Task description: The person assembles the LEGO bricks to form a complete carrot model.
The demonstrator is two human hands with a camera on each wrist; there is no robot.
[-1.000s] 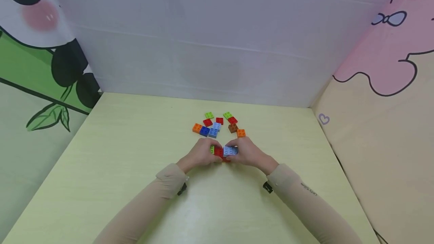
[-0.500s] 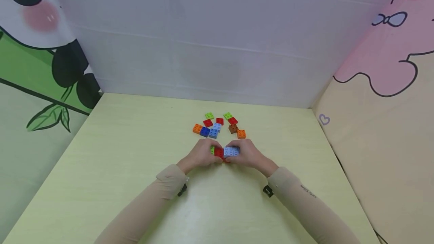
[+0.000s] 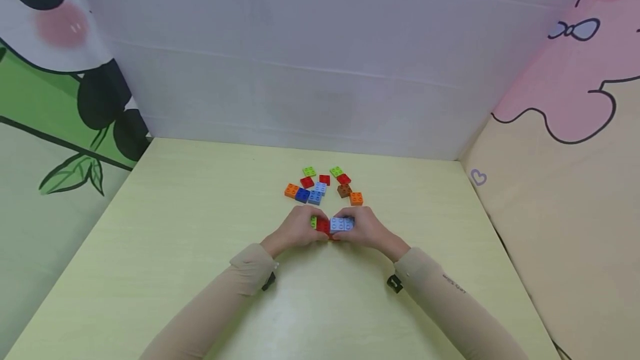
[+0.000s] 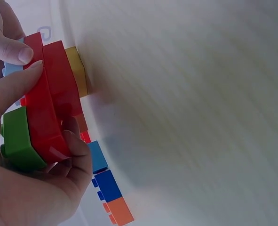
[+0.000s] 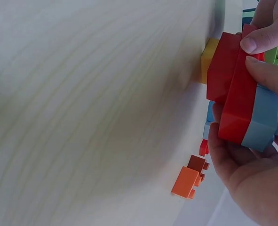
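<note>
Between two hands (image 3: 297,225) (image 3: 365,226), one brick stack (image 4: 42,101)

We log a pale wood-grain tabletop (image 3: 320,318), soft sheen toward its near edge. Far edge: creased whitish sheet (image 3: 300,65). Left edge: green-and-white cartoon wall (image 3: 40,90). Right edge: pink-and-beige cartoon wall (image 3: 565,182).
</note>
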